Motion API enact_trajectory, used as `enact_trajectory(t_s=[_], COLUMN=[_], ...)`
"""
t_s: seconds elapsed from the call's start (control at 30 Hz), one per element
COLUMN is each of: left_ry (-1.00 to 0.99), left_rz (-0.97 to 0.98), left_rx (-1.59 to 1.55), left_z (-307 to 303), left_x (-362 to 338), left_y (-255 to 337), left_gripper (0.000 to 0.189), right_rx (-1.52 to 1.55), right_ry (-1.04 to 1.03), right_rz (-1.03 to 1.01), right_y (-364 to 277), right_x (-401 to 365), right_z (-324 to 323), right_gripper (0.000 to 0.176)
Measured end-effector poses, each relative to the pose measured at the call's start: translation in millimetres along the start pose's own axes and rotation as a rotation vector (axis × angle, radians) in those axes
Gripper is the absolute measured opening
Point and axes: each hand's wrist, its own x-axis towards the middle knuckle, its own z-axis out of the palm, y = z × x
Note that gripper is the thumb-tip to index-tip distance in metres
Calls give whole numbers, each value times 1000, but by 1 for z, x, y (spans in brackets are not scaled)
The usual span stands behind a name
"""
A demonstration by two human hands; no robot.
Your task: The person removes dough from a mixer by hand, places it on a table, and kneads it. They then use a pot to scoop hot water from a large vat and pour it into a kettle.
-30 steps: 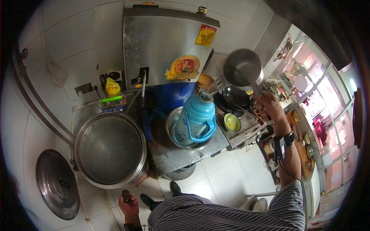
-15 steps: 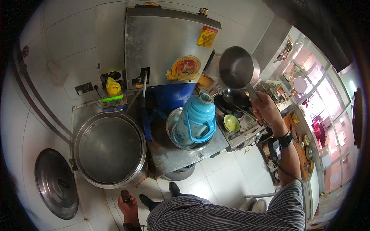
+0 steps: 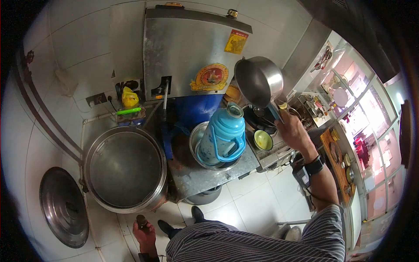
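My right hand (image 3: 293, 131) is wrapped round the handle of a steel saucepan (image 3: 268, 78). The pan is raised above the cooktop, tilted, its open side facing left. Just left of and below it, a light-blue thermos flask (image 3: 224, 131) stands unstoppered in a metal basin (image 3: 195, 139), leaning slightly. The pan and the flask's mouth look apart. Down at the lower left, my left hand (image 3: 145, 236) is closed on a small dark bottle stopper (image 3: 141, 220), near the rim of a large steel pot (image 3: 162, 174) that appears to hold cloudy liquid.
A steel worktop (image 3: 196, 183) bears the basin. Right of it are a green bowl (image 3: 262, 139) and a dark wok (image 3: 256, 117) on the stove. A round lid (image 3: 65, 207) leans at the left wall. Behind stands a steel cabinet (image 3: 183, 52); a wooden board (image 3: 334, 153) lies far right.
The saucepan has moved left and slightly down with my right hand, and its tilt has changed, with its open side turned more to the left. My left hand has stayed in place.
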Motion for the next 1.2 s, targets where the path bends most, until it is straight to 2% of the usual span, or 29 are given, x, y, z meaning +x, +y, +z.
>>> enact_trajectory(t_s=[0.1, 0.2, 0.27, 0.3, 0.33, 0.37, 0.4, 0.43, 0.5, 0.53, 0.57, 0.6, 0.63, 0.67, 0.7, 0.77, 0.8, 0.83, 0.9, 0.97, 1.0, 1.03, 1.2], left_ry=[-35, -59, -56, -28, 14, -118, -40, -51, -21, -1, 7, 24, 53, 79, 87, 151, 158, 163, 177, 314, 309, 313, 302], left_rz=[13, 48, 80, 65, 63, 68, 115, 90, 146, 161, 171, 187, 206, 225, 239, 236, 248, 282, 320, 450, 446, 451, 521], left_rx=[9, 32, 51, -4, -69, 0, 22, -46, -107, -142, -175, -184, -186, -189, -199, -303, -312, -307, -309, -274, -272, -273, -289], left_z=[-4, -5, -4, -5, -10, -17, -18, -16, -24, -28, -33, -42, -51, -57, -64, -78, -84, -89, -99, -112, -116, -129, -170], left_x=[3, -1, -2, 2, 3, 1, -4, -10, -19, -25, -29, -34, -38, -41, -45, -60, -68, -78, -96, -112, -120, -123, -139], left_y=[2, 5, 9, 12, 17, 23, 29, 36, 49, 56, 62, 68, 71, 77, 82, 91, 95, 98, 102, 105, 108, 108, 106], left_gripper=[32, 29, 27, 27, 26, 25, 25, 25, 31, 32, 33, 33, 34, 34, 34, 33, 33, 30, 28, 28, 24, 24, 30], right_rx=[-66, -19, 359, 374, 860, 1344, 1463, 1586, 1869, 1733, 1788, 1791, 1677, 1654, 1603, 1365, 1085, 817, 766, 474, 459, 463, 158], right_ry=[-198, -160, -178, -195, -154, -141, -219, -292, -549, -676, -862, -982, -1082, -1144, -1130, -1159, -1095, -848, -888, -570, -642, -643, -457], right_rz=[156, 112, 345, 325, 602, 899, 822, 744, 723, 779, 727, 778, 713, 723, 587, 441, 256, -27, -32, -432, -338, -342, -656], right_y=[-18, -22, -29, -44, -68, -90, -99, -102, -122, -141, -162, -186, -205, -226, -248, -282, -298, -305, -326, -328, -335, -342, -364], right_x=[-9, -21, -27, -29, -29, -32, -42, -50, -63, -64, -53, -40, -29, -17, -8, 9, 17, 14, 28, 21, 22, 22, -4], right_z=[7, 24, 35, 31, 20, 19, 29, 39, 73, 82, 94, 110, 130, 157, 188, 265, 299, 349, 377, 441, 450, 458, 508], right_gripper=[20, 23, 25, 25, 25, 25, 30, 34, 31, 34, 34, 32, 31, 30, 27, 26, 28, 28, 28, 26, 22, 22, 18])
